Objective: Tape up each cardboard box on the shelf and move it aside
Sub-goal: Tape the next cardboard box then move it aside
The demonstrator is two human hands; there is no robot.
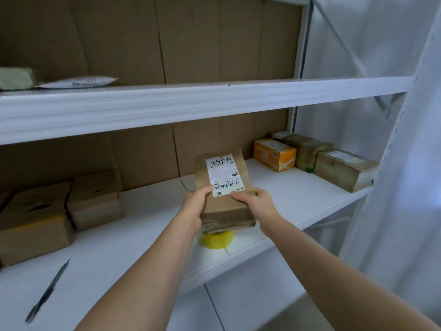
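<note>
A small brown cardboard box point(226, 209) with a white shipping label on top is lifted above the white shelf point(286, 194). My left hand point(194, 206) grips its left side and my right hand point(256, 204) grips its right side, thumbs on top. A yellow tape roll point(218, 240) lies on the shelf right under the box, partly hidden by it. Two brown boxes point(94, 199) sit at the shelf's left. At the far right stand an orange box point(274, 155) and more brown boxes point(343, 169).
A dark pen-like tool point(47, 292) lies near the front left of the shelf. The upper shelf point(191, 101) carries a white mailer point(78, 82) and a greenish parcel. White sheeting hangs on the right beside the shelf post.
</note>
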